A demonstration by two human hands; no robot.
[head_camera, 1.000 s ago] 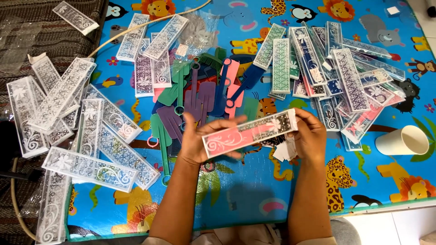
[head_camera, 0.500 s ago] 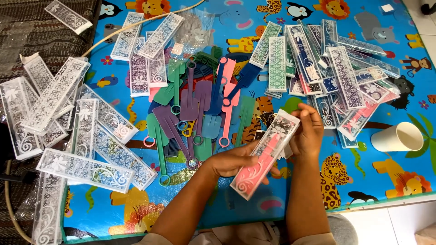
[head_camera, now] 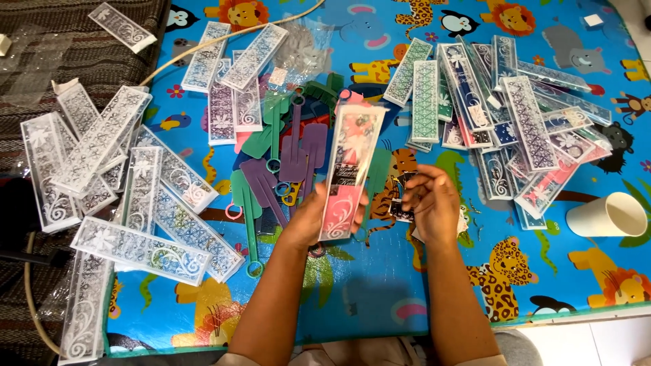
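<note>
My left hand (head_camera: pixel 313 218) grips the lower end of a clear patterned sleeve with a pink comb inside (head_camera: pixel 349 169), held upright above the mat. My right hand (head_camera: pixel 428 205) is just to its right, fingers curled around small dark and white paper cards (head_camera: pixel 401 211). Behind the sleeve lies a pile of loose plastic combs (head_camera: pixel 291 152) in purple, green, pink and blue.
Empty patterned sleeves (head_camera: pixel 102 146) are heaped at the left, partly off the animal-print play mat (head_camera: pixel 366 298). Filled sleeves (head_camera: pixel 502 122) are piled at the upper right. A white paper cup (head_camera: pixel 607 215) lies on its side at the right. A cable (head_camera: pixel 224 37) runs along the top.
My left hand has swung the pink-comb sleeve from lying across to upright. My right hand has let go of its end and drawn back to the small cards.
</note>
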